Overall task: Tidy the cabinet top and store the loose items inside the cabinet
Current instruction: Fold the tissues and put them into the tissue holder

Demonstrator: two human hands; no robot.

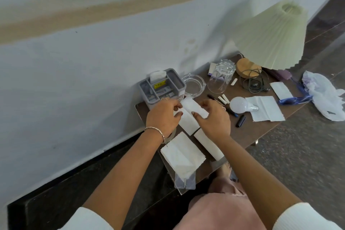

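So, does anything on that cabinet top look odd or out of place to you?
Yes. A loose light bulb lies on its side among the clutter, free to roll. A drinking glass stands upside down by the lamp, and a clear plastic packet hangs over the near edge of the cabinet top.

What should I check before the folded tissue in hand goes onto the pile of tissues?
1. Both hands on the tissue: ok, left hand and right hand pinch its edges.
2. Fold finished: cannot tell, fingers cover part of it.
3. Tissue pile within reach: ok, just below the hands.
4. Pile secure: not ok, it lies near the cabinet top's front edge.
5. Light bulb clear of the hands: ok, it lies apart on another tissue.
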